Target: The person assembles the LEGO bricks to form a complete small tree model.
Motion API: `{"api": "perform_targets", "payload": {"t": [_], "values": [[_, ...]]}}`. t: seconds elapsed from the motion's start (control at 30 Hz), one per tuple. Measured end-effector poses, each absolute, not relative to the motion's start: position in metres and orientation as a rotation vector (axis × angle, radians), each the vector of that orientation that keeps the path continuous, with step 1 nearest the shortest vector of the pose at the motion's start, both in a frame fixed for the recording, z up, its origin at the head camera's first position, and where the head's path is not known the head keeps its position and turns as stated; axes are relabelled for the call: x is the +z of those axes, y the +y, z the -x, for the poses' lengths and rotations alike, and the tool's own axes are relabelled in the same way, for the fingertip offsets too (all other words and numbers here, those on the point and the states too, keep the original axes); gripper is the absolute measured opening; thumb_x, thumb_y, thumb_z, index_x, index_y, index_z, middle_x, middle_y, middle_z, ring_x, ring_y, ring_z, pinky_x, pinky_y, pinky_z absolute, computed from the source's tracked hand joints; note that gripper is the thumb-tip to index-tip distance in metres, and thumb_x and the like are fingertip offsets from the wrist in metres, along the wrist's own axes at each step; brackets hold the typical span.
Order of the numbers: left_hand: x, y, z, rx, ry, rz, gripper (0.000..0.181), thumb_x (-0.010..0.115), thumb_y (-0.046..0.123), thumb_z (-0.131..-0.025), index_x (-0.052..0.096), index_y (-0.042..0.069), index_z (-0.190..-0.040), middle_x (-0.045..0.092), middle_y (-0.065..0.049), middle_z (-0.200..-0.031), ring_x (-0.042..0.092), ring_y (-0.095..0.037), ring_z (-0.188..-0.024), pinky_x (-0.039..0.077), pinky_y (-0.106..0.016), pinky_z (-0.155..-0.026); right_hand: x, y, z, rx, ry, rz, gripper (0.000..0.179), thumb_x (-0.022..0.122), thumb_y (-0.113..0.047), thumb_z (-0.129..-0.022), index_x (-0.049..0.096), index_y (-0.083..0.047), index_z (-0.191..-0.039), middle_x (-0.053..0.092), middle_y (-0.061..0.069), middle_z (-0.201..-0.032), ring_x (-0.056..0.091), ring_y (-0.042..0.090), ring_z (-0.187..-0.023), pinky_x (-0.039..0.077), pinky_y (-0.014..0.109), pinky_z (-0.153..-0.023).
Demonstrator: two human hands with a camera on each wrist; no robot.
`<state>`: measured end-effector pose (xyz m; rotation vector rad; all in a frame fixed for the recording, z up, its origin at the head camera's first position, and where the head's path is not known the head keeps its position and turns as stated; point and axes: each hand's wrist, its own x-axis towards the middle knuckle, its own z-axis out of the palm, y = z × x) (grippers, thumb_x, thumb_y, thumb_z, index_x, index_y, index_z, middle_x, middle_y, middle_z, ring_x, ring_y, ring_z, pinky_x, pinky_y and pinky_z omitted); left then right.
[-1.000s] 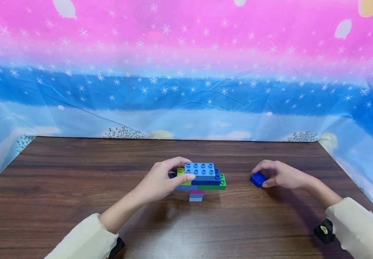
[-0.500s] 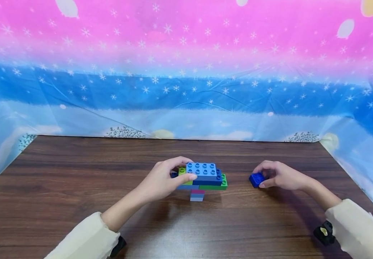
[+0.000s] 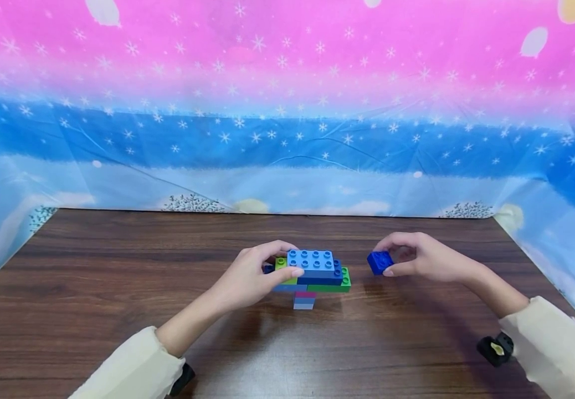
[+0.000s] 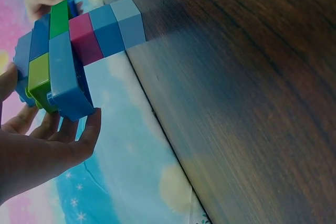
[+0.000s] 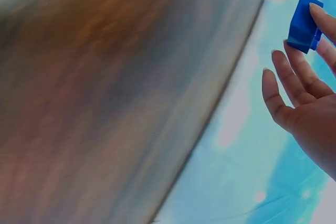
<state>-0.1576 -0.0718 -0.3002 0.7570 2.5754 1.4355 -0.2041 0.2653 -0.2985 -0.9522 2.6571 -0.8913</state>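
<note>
My left hand [image 3: 255, 275] grips the left end of a brick structure [image 3: 314, 274] that stands on the table, thumb in front and fingers behind. A light blue brick [image 3: 311, 262] with several studs tops it, over dark blue, lime and green bricks. In the left wrist view, a narrow stem of magenta [image 4: 86, 37], blue and pale blue bricks carries the wide upper layers. To the right, my right hand [image 3: 432, 259] pinches a small dark blue brick [image 3: 379, 262] between thumb and fingers, raised and apart from the structure. In the right wrist view, this brick [image 5: 303, 24] shows tilted.
The brown wooden table [image 3: 133, 260] spreads around both hands. A pink and blue snowflake-patterned cloth [image 3: 287, 144] hangs along its back edge and sides. A black wrist device [image 3: 496, 350] sits under the right sleeve [image 3: 547, 338].
My right hand has lifted the small dark blue brick off the table and moved it a little left, toward the structure. The left hand and the structure have stayed in place.
</note>
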Motion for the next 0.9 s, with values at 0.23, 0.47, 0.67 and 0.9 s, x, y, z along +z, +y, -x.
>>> {"api": "perform_targets", "payload": {"t": [0.23, 0.47, 0.67, 0.9], "values": [[-0.300, -0.072, 0.157, 1.436, 2.578, -0.754, 0.032, 0.062, 0.030, -0.088, 0.060, 0.012, -0.114, 0.062, -0.001, -0.093, 0.056, -0.014, -0.081, 0.046, -0.029, -0.066, -0.272, 0.236, 0.194, -0.974, 2.655, 1.010, 0.035, 0.069, -0.024, -0.083, 0.058, -0.016, -0.116, 0.060, -0.001, -0.099, 0.060, 0.015, -0.087, 0.050, 0.033, -0.076], [-0.300, -0.071, 0.157, 1.433, 2.578, -0.755, 0.031, 0.062, 0.029, -0.087, 0.060, 0.012, -0.114, 0.062, -0.001, -0.093, 0.056, -0.014, -0.081, 0.046, -0.029, -0.066, -0.257, 0.208, 0.181, -1.023, 2.677, 1.089, 0.033, 0.068, -0.018, -0.084, 0.059, -0.012, -0.115, 0.060, -0.002, -0.101, 0.059, 0.013, -0.085, 0.049, 0.034, -0.074], [-0.299, -0.071, 0.158, 1.425, 2.584, -0.756, 0.031, 0.062, 0.029, -0.087, 0.060, 0.012, -0.113, 0.062, -0.001, -0.092, 0.057, -0.015, -0.082, 0.046, -0.028, -0.068, -0.255, 0.191, 0.177, -1.017, 2.710, 1.133, 0.033, 0.069, -0.019, -0.083, 0.060, -0.013, -0.114, 0.060, -0.004, -0.101, 0.057, 0.012, -0.084, 0.049, 0.035, -0.075], [-0.299, -0.071, 0.158, 1.413, 2.588, -0.756, 0.031, 0.063, 0.028, -0.087, 0.060, 0.013, -0.113, 0.062, 0.000, -0.091, 0.057, -0.015, -0.083, 0.046, -0.029, -0.068, -0.254, 0.175, 0.175, -1.021, 2.705, 1.170, 0.034, 0.069, -0.019, -0.082, 0.060, -0.013, -0.114, 0.060, -0.004, -0.104, 0.055, 0.011, -0.086, 0.048, 0.035, -0.073]]}}
